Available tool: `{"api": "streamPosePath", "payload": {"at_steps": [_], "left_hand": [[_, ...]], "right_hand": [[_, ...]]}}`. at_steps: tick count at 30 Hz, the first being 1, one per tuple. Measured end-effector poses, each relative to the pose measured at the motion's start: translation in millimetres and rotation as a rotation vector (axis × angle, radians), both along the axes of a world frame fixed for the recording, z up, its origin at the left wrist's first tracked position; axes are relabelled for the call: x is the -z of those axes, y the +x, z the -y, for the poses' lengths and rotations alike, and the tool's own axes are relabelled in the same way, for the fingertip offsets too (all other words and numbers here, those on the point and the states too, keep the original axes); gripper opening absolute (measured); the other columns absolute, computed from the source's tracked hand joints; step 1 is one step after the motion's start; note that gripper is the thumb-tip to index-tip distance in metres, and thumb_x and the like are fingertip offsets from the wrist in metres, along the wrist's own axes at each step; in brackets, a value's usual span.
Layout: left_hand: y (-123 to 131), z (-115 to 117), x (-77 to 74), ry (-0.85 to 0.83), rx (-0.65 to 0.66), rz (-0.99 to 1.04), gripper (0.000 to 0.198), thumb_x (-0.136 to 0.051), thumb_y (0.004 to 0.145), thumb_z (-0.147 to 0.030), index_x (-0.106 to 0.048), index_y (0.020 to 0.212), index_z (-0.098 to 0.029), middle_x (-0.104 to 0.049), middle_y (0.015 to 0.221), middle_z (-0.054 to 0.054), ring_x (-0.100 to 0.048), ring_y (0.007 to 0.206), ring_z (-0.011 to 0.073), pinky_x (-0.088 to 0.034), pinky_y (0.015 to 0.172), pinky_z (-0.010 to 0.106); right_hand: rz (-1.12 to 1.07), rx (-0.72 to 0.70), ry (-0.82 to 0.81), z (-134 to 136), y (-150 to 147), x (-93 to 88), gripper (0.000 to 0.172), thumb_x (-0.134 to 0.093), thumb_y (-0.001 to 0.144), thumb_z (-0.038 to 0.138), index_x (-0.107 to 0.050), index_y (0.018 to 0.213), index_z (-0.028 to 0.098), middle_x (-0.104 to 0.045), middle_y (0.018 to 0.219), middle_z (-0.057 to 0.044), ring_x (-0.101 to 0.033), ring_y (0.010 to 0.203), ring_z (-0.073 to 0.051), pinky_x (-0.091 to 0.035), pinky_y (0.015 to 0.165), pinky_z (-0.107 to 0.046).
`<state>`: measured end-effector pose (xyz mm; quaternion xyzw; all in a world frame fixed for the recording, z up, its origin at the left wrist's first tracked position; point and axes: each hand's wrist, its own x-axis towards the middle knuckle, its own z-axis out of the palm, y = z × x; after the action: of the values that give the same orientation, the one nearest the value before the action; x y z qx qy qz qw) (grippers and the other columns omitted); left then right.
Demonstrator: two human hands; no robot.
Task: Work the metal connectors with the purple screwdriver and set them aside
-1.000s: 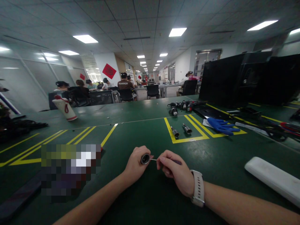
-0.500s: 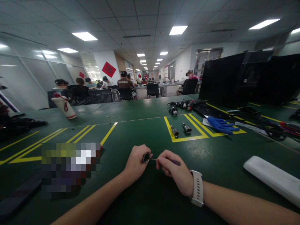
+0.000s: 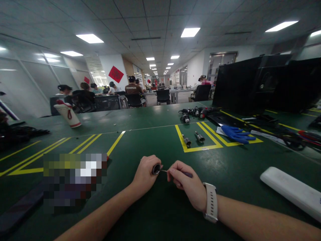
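Note:
My left hand [image 3: 145,174] is closed around a metal cup-shaped socket [image 3: 155,169], its round hollow mouth turned toward me. The rest of that piece is hidden by the fingers. My right hand [image 3: 186,182], with a pale watch on the wrist, grips a small screwdriver [image 3: 188,174] by its dark handle. Its thin shaft points left and reaches the socket's side; I cannot tell exactly where the tip sits. Beyond the hands, two similar metal sockets with shanks, a left one [image 3: 187,141] and a right one [image 3: 200,136], lie inside a yellow-taped box on the green table [image 3: 160,140].
A blue glove [image 3: 237,134] and dark tools [image 3: 192,113] lie at the back right, near black monitors [image 3: 240,83]. A white bar-shaped object [image 3: 291,190] is at right. A blurred-out item [image 3: 75,180] and a white cup [image 3: 68,115] stand left. People sit farther back.
Both hands keep the same hold and position. The view has shifted only very slightly.

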<state>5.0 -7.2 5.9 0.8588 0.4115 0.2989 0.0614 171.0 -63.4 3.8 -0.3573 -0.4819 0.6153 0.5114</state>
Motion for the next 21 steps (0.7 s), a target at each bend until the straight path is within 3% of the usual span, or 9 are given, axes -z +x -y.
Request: {"api": "streamPosePath", "payload": {"at_steps": [13,21], "left_hand": [[-1.9,-0.7,-1.0,-0.022,0.012,0.041,0.018,-0.052,0.078,-0.026,-0.048,0.063,-0.019,-0.052,0.063,-0.003,-0.05,0.059,0.0135,-0.038,0.059,0.026],[-1.4,0.0,1.5,-0.009,-0.002,0.0,0.015,-0.052,0.078,-0.02,-0.049,0.063,-0.019,-0.052,0.063,-0.002,-0.051,0.063,0.0156,-0.034,0.063,0.03]], "right_hand": [[-0.15,-0.067,-0.066,-0.4,1.9,-3.2,0.018,-0.057,0.08,0.033,-0.055,0.073,0.016,-0.056,0.068,0.001,-0.036,0.049,-0.006,-0.021,0.043,-0.019],[-0.029,-0.011,-0.038,0.3,-0.3,-3.0,0.019,-0.056,0.08,0.032,-0.053,0.071,0.015,-0.054,0.063,0.002,-0.035,0.047,-0.006,-0.021,0.043,-0.019]]}}
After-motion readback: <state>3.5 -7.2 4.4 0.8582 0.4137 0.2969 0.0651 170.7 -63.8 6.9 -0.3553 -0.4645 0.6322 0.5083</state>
